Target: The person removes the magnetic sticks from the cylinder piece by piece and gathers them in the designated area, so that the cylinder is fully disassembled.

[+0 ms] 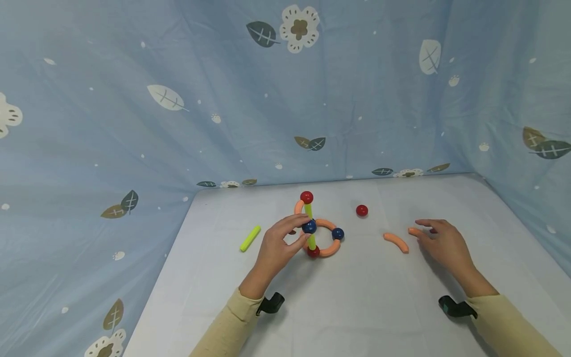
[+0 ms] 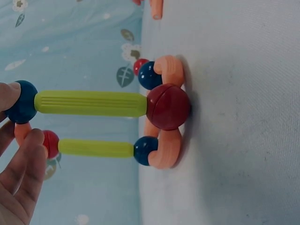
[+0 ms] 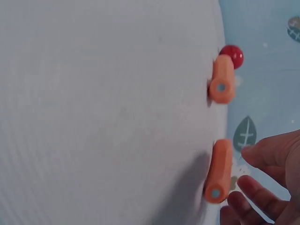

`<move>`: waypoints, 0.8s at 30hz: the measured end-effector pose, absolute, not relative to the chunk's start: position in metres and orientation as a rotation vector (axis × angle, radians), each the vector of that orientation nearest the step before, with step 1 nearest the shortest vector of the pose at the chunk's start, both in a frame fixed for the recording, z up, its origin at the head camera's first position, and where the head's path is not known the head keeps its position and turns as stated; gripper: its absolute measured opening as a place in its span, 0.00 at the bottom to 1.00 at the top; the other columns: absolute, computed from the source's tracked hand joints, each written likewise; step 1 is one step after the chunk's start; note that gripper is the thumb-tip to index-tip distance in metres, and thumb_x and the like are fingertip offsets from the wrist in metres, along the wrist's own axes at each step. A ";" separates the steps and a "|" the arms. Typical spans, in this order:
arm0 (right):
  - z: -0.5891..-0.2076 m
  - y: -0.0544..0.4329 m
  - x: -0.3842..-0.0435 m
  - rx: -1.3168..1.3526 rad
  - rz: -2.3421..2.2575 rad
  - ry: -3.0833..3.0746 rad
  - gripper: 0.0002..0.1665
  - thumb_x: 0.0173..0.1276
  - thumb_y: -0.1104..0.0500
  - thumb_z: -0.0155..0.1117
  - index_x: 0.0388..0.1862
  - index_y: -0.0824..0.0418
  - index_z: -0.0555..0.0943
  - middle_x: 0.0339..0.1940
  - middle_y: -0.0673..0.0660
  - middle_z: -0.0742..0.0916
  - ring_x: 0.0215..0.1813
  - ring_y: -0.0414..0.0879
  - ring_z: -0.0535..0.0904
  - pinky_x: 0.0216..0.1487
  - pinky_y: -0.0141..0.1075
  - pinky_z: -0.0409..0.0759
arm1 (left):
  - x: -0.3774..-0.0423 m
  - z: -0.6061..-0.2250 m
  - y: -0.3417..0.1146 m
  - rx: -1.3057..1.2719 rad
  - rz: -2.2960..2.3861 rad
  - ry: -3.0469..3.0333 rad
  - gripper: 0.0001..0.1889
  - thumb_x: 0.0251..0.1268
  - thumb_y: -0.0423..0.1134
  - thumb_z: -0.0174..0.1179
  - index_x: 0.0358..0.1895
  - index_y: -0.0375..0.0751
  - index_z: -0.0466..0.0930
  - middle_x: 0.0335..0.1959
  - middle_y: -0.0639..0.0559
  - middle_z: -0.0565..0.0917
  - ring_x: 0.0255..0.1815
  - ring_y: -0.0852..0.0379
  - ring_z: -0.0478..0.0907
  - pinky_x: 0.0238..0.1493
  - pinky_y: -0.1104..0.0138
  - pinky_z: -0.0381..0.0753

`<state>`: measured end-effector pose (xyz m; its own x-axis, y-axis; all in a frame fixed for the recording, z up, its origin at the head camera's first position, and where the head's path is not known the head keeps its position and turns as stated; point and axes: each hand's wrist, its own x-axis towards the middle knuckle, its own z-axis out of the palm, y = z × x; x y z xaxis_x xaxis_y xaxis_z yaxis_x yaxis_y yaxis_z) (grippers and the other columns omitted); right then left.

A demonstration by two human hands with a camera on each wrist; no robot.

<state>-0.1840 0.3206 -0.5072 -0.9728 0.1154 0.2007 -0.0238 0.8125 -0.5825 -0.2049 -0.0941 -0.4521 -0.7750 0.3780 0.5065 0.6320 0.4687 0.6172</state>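
Note:
A magnetic stick-and-ball structure stands on the table: a base ring of orange curved rods with red and blue balls, and two upright yellow-green rods. On top are a blue ball and a red ball, with an orange curved rod between them. My left hand pinches the top blue ball between thumb and fingers. Over at the right, my right hand hovers by a loose orange curved rod, thumb and fingers spread apart; its fingers partly cover that rod in the head view.
Another orange curved rod lies left of the right hand. Farther back sits a loose red ball. A loose yellow-green rod lies left of the structure. Patterned blue cloth hangs behind the white table.

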 end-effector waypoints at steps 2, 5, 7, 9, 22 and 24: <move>-0.504 0.317 -0.183 -0.046 0.882 -2.745 0.26 0.71 0.52 0.70 0.59 0.69 0.82 0.57 0.75 0.79 0.51 0.68 0.79 0.41 0.57 0.79 | -0.205 -0.452 -0.094 -0.859 -1.199 -2.424 0.21 0.68 0.40 0.69 0.63 0.47 0.83 0.63 0.62 0.80 0.53 0.64 0.79 0.49 0.67 0.84; -0.500 0.309 -0.180 -0.011 0.876 -2.718 0.22 0.70 0.59 0.70 0.58 0.69 0.82 0.55 0.74 0.80 0.49 0.67 0.78 0.40 0.56 0.79 | -0.205 -0.452 -0.094 -0.855 -1.196 -2.425 0.21 0.68 0.41 0.69 0.63 0.47 0.82 0.63 0.62 0.81 0.52 0.65 0.79 0.48 0.66 0.84; -0.498 0.304 -0.178 0.010 0.878 -2.706 0.20 0.70 0.62 0.68 0.58 0.69 0.82 0.56 0.74 0.80 0.50 0.66 0.77 0.42 0.58 0.79 | -0.205 -0.453 -0.094 -0.855 -1.193 -2.419 0.21 0.68 0.40 0.69 0.63 0.47 0.83 0.63 0.62 0.81 0.51 0.64 0.79 0.47 0.66 0.85; -0.496 0.298 -0.177 0.033 0.900 -2.701 0.20 0.70 0.64 0.67 0.59 0.68 0.82 0.57 0.73 0.80 0.53 0.68 0.76 0.46 0.63 0.77 | -0.205 -0.453 -0.094 -0.858 -1.189 -2.410 0.21 0.67 0.40 0.69 0.63 0.47 0.83 0.64 0.61 0.81 0.51 0.63 0.80 0.46 0.65 0.85; -0.494 0.257 -0.174 0.227 0.903 -2.631 0.19 0.67 0.60 0.73 0.56 0.62 0.84 0.54 0.64 0.84 0.50 0.59 0.79 0.45 0.57 0.81 | -0.204 -0.453 -0.095 -0.857 -1.184 -2.399 0.25 0.66 0.38 0.70 0.66 0.49 0.80 0.62 0.58 0.82 0.49 0.59 0.81 0.45 0.65 0.86; -0.495 0.251 -0.174 0.244 0.901 -2.622 0.17 0.67 0.63 0.71 0.55 0.62 0.85 0.53 0.63 0.85 0.49 0.58 0.80 0.44 0.56 0.82 | -0.204 -0.453 -0.095 -0.858 -1.193 -2.399 0.25 0.66 0.38 0.70 0.66 0.48 0.80 0.63 0.58 0.81 0.49 0.56 0.82 0.45 0.65 0.86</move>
<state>-0.1738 0.2509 -0.4951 -0.9215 -0.0461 0.3856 -0.2734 0.7823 -0.5597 -0.2035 -0.0954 -0.4534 -0.7652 0.3697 0.5271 0.6434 0.4688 0.6052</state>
